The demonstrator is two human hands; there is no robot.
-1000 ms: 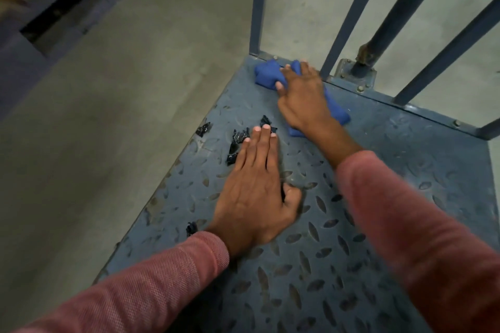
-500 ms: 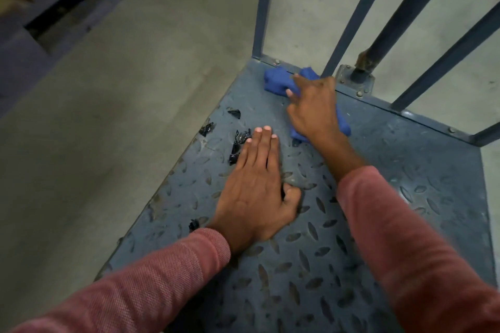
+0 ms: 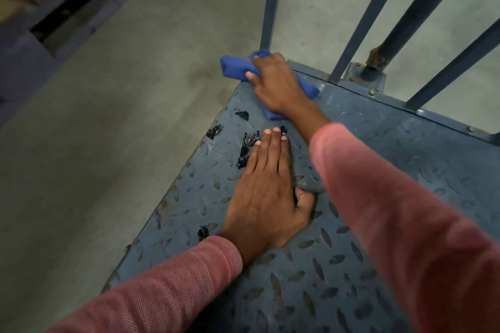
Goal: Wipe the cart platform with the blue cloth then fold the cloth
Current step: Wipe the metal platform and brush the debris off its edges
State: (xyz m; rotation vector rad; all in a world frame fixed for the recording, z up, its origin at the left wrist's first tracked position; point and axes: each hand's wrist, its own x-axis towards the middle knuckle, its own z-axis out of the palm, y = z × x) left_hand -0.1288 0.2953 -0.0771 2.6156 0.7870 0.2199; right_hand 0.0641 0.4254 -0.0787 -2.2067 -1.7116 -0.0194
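The blue cloth [image 3: 234, 66] is bunched at the far left corner of the blue-grey tread-plate cart platform [image 3: 405, 170], and part of it hangs past the platform's edge. My right hand [image 3: 278, 86] lies on the cloth with its fingers curled round the bunched fabric, hiding its middle. My left hand [image 3: 266, 192] rests flat on the platform, fingers straight and together, holding nothing. Both arms wear pink-red sleeves.
Several small black scraps [image 3: 244, 154] lie on the platform near the left edge, just ahead of my left fingertips. Upright blue metal bars [image 3: 272, 0] rise along the cart's far edge. Concrete floor [image 3: 135, 116] lies to the left, a dark pallet [image 3: 54, 8] at upper left.
My right hand has slid the cloth leftward to the far corner, so the cloth now overhangs the edge. My left hand has stayed flat in place.
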